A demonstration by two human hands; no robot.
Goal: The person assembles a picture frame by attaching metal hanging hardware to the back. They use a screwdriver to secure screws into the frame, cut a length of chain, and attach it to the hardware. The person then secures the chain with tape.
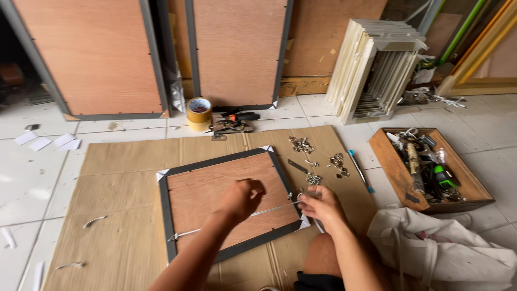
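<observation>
- The left hand [245, 196] is closed into a fist on the plywood back of a dark picture frame [164, 215], and it seems to pinch a thin pale wire [269, 209] that crosses the back.
- The right hand [319, 207] is closed too, pinching the other end of this wire at the frame's right edge, beside a small metal ring that I cannot see clearly.
- The frame lies face down on a sheet of cardboard [118, 178] on the tiled floor, directly under both hands.
- Risk: the wire is stretched between the hands; if one pinch slips, it could spring back and hit the fingers, or go slack.
- Risk: a strong pull could shift the light frame on the smooth cardboard, because nothing else holds it down.
- Risk: the loose metal hangers [314, 179] just beyond the right hand are small and shiny; a sleeve or wrist could scatter them.
- Materials: the back is matt reddish plywood, the frame has white paper corner guards, the cardboard is ribbed and brown.
- Farther right of the right hand stand a wooden tool tray [397, 175] and a soft cream cloth bag [447, 253].
</observation>
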